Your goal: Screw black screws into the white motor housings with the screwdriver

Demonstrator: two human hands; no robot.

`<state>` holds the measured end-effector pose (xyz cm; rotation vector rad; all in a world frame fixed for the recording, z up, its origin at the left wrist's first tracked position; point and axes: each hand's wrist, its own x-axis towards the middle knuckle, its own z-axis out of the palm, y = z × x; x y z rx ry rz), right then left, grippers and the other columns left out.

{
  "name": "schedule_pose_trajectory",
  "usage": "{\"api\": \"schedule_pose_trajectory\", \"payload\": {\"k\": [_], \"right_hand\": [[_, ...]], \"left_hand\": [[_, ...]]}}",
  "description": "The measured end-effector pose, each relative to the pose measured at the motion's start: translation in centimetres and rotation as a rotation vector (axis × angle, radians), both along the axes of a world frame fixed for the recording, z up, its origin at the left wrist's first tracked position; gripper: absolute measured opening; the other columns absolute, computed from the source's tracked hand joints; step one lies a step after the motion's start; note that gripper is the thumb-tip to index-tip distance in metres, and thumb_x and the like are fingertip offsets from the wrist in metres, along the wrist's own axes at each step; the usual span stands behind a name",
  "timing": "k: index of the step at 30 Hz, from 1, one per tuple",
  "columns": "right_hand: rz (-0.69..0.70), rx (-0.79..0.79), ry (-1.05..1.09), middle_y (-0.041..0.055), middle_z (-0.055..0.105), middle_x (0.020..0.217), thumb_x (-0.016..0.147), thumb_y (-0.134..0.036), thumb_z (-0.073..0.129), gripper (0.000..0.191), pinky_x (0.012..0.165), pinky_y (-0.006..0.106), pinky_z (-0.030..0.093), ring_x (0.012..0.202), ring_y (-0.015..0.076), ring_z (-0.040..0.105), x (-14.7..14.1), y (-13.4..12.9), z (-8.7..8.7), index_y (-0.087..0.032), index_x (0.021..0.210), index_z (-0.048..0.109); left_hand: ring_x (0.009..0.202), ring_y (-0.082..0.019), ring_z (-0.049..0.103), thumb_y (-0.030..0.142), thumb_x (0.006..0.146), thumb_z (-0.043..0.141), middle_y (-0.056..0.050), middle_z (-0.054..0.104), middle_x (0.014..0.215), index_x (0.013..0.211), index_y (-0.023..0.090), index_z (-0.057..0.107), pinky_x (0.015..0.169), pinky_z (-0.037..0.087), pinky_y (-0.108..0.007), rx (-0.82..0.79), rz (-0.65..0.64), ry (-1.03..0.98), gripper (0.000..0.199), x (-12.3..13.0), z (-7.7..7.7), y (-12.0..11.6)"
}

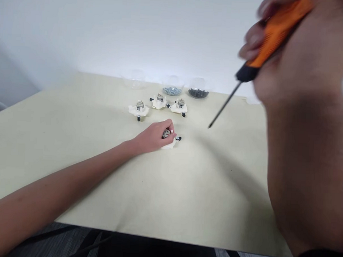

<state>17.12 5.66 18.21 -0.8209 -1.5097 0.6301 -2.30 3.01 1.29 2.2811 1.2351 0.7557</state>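
My left hand is closed around a white plastic motor bracket lying on the table. A round metal motor shows between my fingers, and a black rubber foot with a screw sticks out at the bracket's right. High on the right, close to the camera, my right hand grips a screwdriver by its orange and black handle. Its thin shaft slants down to the left, with the tip in the air, apart from the bracket. Parts of the right hand are blurred.
Three similar motor brackets stand behind my left hand. Farther back, near the wall, are a clear bowl of silvery screws, another of small black parts and a faint clear bowl. The table's front edge runs along the bottom.
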Motion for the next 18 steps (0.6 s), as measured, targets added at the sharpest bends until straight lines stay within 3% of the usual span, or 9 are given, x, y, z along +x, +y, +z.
{"api": "schedule_pose_trajectory", "payload": {"k": [3,7,18], "right_hand": [[0.128,-0.098,0.231,-0.0019,0.029,0.066,0.079,-0.033,0.052,0.021,0.040,0.028,0.015,0.045,0.0069,0.022,-2.8,-0.4,-2.1,-0.021,0.070,0.036],[0.193,-0.227,0.264,-0.0027,0.025,0.062,0.077,-0.032,0.052,0.025,0.038,0.029,0.016,0.042,0.0079,0.020,-4.4,-0.4,-3.7,-0.022,0.066,0.032],[0.160,-0.312,0.186,-0.0015,0.029,0.058,0.070,-0.038,0.056,0.031,0.043,0.032,0.020,0.043,0.0126,0.023,-5.0,-0.4,-4.6,-0.023,0.064,0.030]], "left_hand": [[0.070,-0.014,0.054,0.036,0.091,0.046,0.000,0.061,0.081,0.090,0.020,0.050,0.062,0.037,-0.027,0.007,-0.008,0.006,0.017,0.0,0.1,-0.1],[0.071,-0.014,0.053,0.035,0.091,0.046,0.000,0.062,0.083,0.089,0.020,0.050,0.064,0.038,-0.028,0.025,-0.016,0.003,0.015,0.0,0.1,-0.2],[0.067,-0.012,0.051,0.032,0.090,0.047,0.002,0.061,0.079,0.088,0.020,0.049,0.062,0.037,-0.028,0.030,-0.011,0.003,0.011,0.1,0.1,-0.2]]}}
